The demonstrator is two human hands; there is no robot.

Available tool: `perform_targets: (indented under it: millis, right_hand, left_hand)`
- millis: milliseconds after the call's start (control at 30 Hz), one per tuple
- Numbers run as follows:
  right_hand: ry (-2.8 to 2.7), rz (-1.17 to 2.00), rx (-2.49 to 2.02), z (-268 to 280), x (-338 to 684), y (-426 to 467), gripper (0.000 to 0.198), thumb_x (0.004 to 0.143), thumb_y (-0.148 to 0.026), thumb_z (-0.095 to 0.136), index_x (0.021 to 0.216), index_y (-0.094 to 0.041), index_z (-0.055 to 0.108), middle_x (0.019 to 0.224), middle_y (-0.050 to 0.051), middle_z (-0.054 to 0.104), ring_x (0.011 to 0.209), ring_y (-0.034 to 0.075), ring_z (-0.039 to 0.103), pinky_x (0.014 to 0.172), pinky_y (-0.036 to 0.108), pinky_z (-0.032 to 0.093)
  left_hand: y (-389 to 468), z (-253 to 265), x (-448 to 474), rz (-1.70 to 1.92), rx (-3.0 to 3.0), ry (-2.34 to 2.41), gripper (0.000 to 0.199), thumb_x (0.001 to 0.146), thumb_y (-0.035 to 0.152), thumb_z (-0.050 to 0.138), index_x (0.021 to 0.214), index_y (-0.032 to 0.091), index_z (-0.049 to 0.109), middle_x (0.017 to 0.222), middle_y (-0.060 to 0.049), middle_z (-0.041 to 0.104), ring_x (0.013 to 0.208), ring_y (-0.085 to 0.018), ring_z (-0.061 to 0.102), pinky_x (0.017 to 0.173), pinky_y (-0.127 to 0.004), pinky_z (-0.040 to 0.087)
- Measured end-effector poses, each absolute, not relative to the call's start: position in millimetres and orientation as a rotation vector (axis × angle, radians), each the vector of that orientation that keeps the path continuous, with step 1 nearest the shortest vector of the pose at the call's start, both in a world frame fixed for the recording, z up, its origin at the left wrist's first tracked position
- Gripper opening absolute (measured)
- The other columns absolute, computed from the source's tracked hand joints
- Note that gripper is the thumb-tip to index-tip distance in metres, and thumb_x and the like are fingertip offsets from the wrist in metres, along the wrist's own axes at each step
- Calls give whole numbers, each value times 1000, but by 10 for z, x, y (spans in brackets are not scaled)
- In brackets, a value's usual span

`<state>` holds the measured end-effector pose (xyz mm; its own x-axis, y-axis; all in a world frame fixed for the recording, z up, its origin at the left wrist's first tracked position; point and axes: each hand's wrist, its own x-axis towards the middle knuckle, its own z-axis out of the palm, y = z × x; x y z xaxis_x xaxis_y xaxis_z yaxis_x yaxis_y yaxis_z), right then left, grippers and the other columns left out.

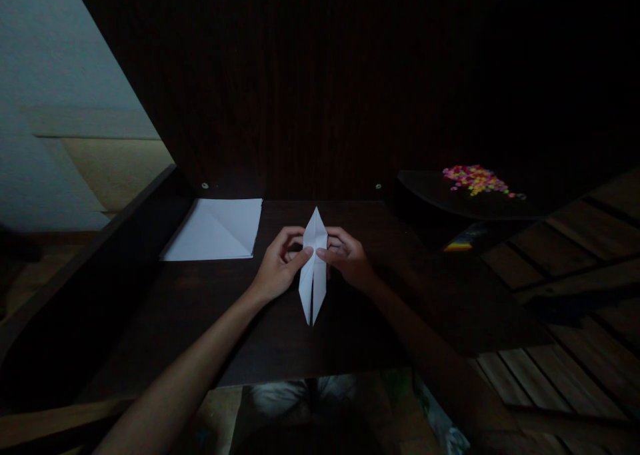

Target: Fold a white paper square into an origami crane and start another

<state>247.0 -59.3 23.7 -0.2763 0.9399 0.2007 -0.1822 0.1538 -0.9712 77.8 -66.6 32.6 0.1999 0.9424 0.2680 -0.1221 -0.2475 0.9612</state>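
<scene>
- Far left of frame: pale wall (45, 55), dim.
- Lower left to centre: dark desk (175, 302), extending under both hands.
- Left of centre: white paper sheets (215, 232) lying flat on the desk, apparently stacked, diagonal crease visible on top; near the left hand, not touched.
- Centre, left side: left hand (280, 262), pinching the folded white paper (320, 278), thumb on the upward face, other fingers curled behind.
- Dead centre: folded white paper, between both hands, narrow, pointed at top, split by a slit into two tips at bottom; touching the desk or not, cannot tell.
- Step in hand, by judgement: mid-folding, probably lining up or pressing layers along the centre line.
- Next move, by judgement: calls for layers kept pinned, edges matched, firm even crease, light touch near thin tips.
- Centre, right side: right hand (350, 258), pinching the same paper, thumb just beside the other thumb, fingers partly hidden behind.
- Right: curved shelf (427, 192), bearing small multicoloured pieces (477, 180), too small to identify; well apart from both hands.
- Far right: wooden slats (585, 235), dim.
</scene>
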Motion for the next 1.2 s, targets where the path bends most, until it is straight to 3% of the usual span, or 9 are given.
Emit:
perform_targets:
  millis: [133,267,433,833,1200]
  right_hand:
    - [-1455,1313,-784,226,2517,-588,37,70,-40,78,99,-22,66,82,1,66,67,15,63,57,27,54]
    - [-1495,1212,-768,239,2560,-574,28,73,-40,77,95,-22,73,90,3,66,80,17,64,71,31,54]
    - [-1629,1039,-745,300,2598,-579,19,78,-38,73,92,-26,77,85,4,65,81,18,61,67,31,49]
    - [-1694,948,-730,293,2609,-588,17,84,-38,68,93,-27,78,82,4,63,73,16,59,58,28,43]
    - [-1716,856,-712,294,2581,-619,17,86,-33,65,96,-24,77,86,5,64,76,15,62,58,23,48]
  left_hand:
    - [-653,319,762,1300,1434,819,33,77,43,73,92,18,57,89,-3,66,70,-14,63,61,-24,50]
    - [-655,315,740,1267,1441,826,32,75,42,75,91,17,61,81,-1,65,66,-14,62,61,-25,49]
    - [-666,344,717,1271,1493,771,26,75,35,76,90,16,66,88,-4,66,70,-14,64,61,-24,49]
    - [-632,290,694,1357,1559,729,15,77,30,75,83,17,71,88,-5,66,82,-17,64,74,-29,54]
    - [-632,312,692,1443,1661,763,10,78,26,74,81,17,71,85,-6,69,75,-15,66,66,-24,52]
